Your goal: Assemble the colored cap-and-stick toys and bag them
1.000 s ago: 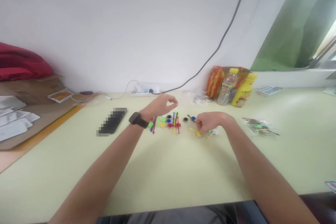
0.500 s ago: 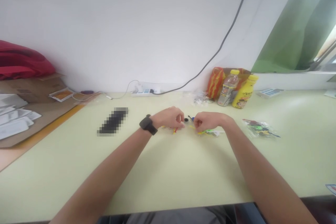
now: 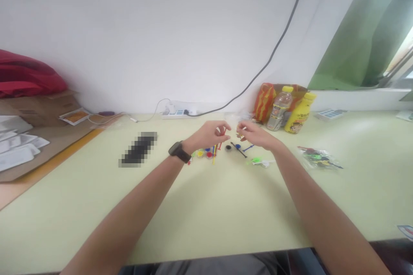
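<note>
My left hand (image 3: 211, 135), with a black watch (image 3: 179, 151) on its wrist, is raised over the table. Its thumb and forefinger are apart in a C shape. A red plastic stick (image 3: 220, 145) shows beneath and behind these fingers. Facing it, my right hand (image 3: 254, 134) pinches a small yellow piece (image 3: 239, 131), mostly hidden by the fingertips. Below my left hand lie a yellow disc (image 3: 200, 154), a red disc (image 3: 209, 155) and a yellow stick (image 3: 214, 157). Between the hands are a black disc (image 3: 228, 148) and a black stick (image 3: 240, 151). Green (image 3: 257, 160) and white pieces (image 3: 265, 163) lie below my right hand.
A clear bag of coloured pieces (image 3: 319, 158) lies to the right. Two bottles, one clear (image 3: 280, 109) and one yellow (image 3: 300, 114), stand by a red-yellow bag (image 3: 264, 103). A blurred-out dark object (image 3: 138, 149) is at left. A power strip (image 3: 177, 114) sits against the wall.
Both hands have lifted away from the coloured pieces, uncovering the discs and sticks. My right hand has come up with a small yellow piece, and my left thumb and forefinger have spread.
</note>
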A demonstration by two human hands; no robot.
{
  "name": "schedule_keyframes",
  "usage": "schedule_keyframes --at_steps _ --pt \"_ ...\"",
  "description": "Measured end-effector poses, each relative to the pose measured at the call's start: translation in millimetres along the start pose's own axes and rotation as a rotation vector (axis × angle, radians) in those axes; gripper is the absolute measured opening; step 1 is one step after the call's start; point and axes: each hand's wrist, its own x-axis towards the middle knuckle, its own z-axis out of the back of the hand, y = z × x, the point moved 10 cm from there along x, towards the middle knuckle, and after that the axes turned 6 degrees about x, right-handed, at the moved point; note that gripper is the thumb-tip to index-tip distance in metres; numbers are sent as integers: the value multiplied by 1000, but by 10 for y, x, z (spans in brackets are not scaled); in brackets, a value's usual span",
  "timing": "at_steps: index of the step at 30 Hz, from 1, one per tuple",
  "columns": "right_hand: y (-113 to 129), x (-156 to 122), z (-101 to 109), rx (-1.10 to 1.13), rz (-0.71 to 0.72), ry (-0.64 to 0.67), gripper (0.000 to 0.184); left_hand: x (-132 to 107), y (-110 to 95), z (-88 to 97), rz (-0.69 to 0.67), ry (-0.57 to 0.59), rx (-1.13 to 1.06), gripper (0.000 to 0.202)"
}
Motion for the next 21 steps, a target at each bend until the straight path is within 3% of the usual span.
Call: schedule_keyframes --at_steps 4,9,14,21 --pt "92 33 -131 278 32 -13 9 2 -50 153 -31 -168 -15 43" --pt "264 16 -298 323 61 -54 34 -28 -118 220 -89 -265 2 35" --pt "352 -33 -245 206 82 -141 42 -31 -235 195 -139 -254 12 31" --pt "288 3 -308 406 70 10 52 -21 -304 177 -143 -173 -66 17"
